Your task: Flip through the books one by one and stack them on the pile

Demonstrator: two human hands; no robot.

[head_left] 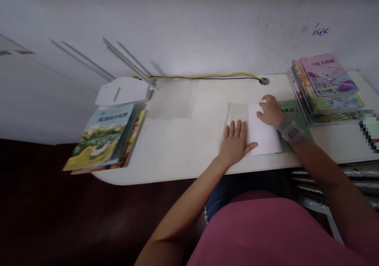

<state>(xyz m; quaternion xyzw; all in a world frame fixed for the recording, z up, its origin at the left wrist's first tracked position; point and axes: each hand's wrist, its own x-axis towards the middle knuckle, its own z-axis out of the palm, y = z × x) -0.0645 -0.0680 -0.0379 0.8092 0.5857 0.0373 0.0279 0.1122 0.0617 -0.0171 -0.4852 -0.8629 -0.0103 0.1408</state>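
A book with a green cover (293, 118) lies at the front of the white table, with a white leaf (263, 133) of it turned out to the left. Beneath the leaf's left side, a clear plastic book cover (235, 112) sticks out. My left hand (235, 143) rests flat on this plastic, fingers spread, its thumb on the leaf's left edge. At the top of the white leaf, my right hand (270, 112) has its fingers bent around the book's upper edge; the fingertips are partly hidden. A grey band with a dark face circles the right wrist.
Another clear plastic cover (173, 100) lies left of centre. Picture books (102, 135) are piled at the table's left end beside a white box-like object (122, 91). A second book stack (328, 80) stands at the right. A yellow cable (219, 75) runs along the wall.
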